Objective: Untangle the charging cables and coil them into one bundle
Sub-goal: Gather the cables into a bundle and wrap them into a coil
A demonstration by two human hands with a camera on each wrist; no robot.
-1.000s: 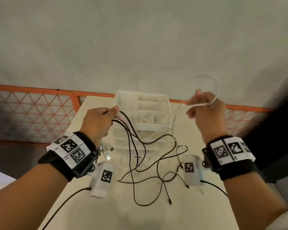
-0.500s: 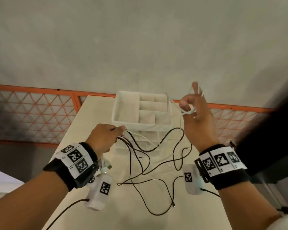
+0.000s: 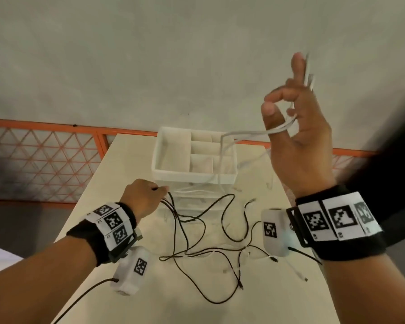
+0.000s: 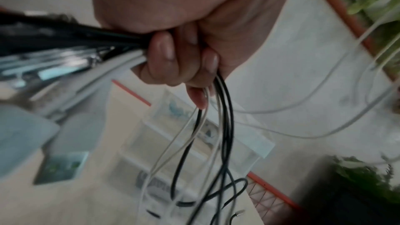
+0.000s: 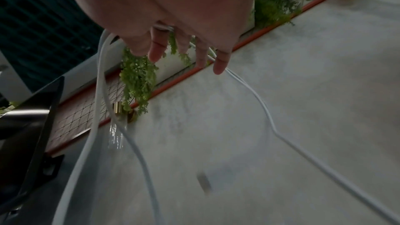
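Left hand (image 3: 143, 197) fisted on a bunch of black and white cables (image 4: 218, 126), low over bench (image 3: 131, 160) middle. Right hand (image 3: 299, 141) raised high, white cable (image 3: 250, 133) looped over thumb and fingers. Loose black cables (image 3: 197, 249) sprawl on bench before the tray (image 3: 171, 174) at far edge.

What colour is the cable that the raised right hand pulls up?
White. The white cable looped over the right hand shows best in the right wrist view.
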